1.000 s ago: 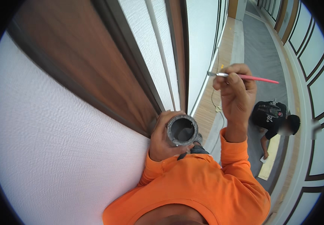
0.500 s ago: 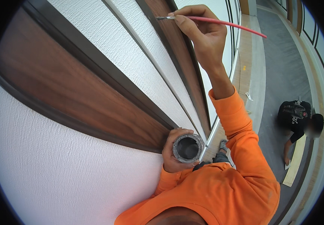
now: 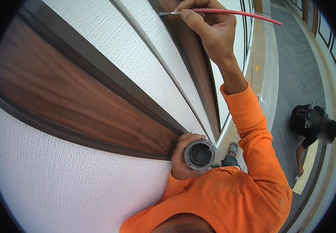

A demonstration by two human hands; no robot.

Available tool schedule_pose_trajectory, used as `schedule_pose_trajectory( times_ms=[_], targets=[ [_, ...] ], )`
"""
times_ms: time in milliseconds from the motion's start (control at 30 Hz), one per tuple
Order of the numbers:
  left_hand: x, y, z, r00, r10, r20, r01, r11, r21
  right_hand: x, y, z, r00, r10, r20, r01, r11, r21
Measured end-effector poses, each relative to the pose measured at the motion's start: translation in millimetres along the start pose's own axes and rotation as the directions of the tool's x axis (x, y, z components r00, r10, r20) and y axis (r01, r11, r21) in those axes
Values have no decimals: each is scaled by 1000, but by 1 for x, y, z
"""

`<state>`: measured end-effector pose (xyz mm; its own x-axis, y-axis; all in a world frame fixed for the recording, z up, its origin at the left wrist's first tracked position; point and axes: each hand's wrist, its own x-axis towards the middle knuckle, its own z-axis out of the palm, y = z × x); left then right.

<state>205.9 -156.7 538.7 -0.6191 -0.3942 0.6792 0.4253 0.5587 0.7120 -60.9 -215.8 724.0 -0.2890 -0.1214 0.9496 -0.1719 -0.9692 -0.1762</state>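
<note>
High in the view, my right hand (image 3: 214, 33) pinches a slim paintbrush (image 3: 234, 13) with a red handle, close to its ferrule. The grey-coated bristles point left, at the dark edge trim (image 3: 183, 50) of a narrow brown wood panel (image 3: 193, 58); whether they touch it I cannot tell. Lower down, my left hand (image 3: 181, 159) is wrapped round a small round can (image 3: 199, 154) with a grey-smeared rim. Dark grey paint (image 3: 201, 156) shows inside it. The can is held upright near my chest, beside the foot of the wall.
A wide brown wood panel (image 3: 70, 93) with dark trim spans the white textured wall (image 3: 59, 171) on the left. A pale strip (image 3: 152, 58) runs down the corner. On the grey floor (image 3: 292, 70) at right, a person (image 3: 311, 124) in black crouches by a pale board (image 3: 306, 171).
My right hand and the brush have moved slightly upward in the view. The can has shifted a little to the right. The crouching person's hand has moved slightly along the board.
</note>
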Motion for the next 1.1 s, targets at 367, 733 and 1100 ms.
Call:
schedule_pose_trajectory(
  times_ms=[367, 733, 1100],
  targets=[
    [0, 1, 1, 1000, 4, -6, -4, 1000, -30, 6, -2, -1, 998, -56, 21, 58, 988, -140],
    [1, 3, -2, 1000, -2, 4, 2, 1000, -3, 5, -6, -2, 999, -10, 53, 18, 986, -164],
    [-1, -10, -6, 998, 20, 51, -18, 999, -38, -55, -53, -5, 986, -165, -34, 115, 806, -581]
  ],
)
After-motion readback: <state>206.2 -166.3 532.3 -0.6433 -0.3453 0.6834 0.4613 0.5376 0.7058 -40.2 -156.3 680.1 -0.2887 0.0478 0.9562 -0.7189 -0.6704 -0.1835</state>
